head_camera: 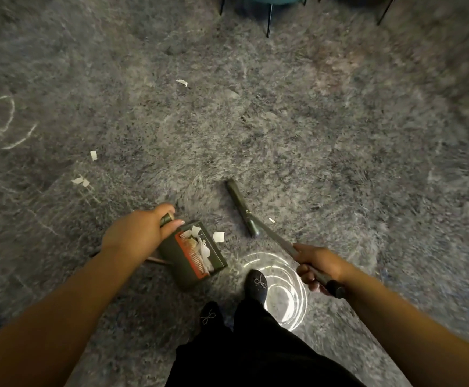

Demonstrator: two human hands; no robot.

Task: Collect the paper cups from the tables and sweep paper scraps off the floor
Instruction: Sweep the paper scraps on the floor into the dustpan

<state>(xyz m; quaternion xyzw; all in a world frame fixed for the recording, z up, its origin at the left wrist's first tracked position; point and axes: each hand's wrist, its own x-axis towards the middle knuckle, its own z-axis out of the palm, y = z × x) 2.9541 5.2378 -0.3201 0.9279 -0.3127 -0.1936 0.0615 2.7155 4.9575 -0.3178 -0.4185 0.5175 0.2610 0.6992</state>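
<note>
My left hand (141, 233) grips the top of the handle of a dark green dustpan (191, 256) that stands on the grey carpet, with white paper scraps inside it by its orange comb. My right hand (315, 265) grips the handle of a broom (243, 209) whose dark green head rests on the carpet ahead of my feet. One white scrap (218, 236) lies just right of the dustpan mouth. A tiny scrap (271, 220) lies beside the broom head. More scraps lie further off on the left (93, 155), (80, 181) and ahead (182, 82).
My two black shoes (257, 283) stand between the dustpan and my right hand, beside a bright ring of light on the carpet. Black chair legs (269, 20) and a teal seat stand at the far top edge.
</note>
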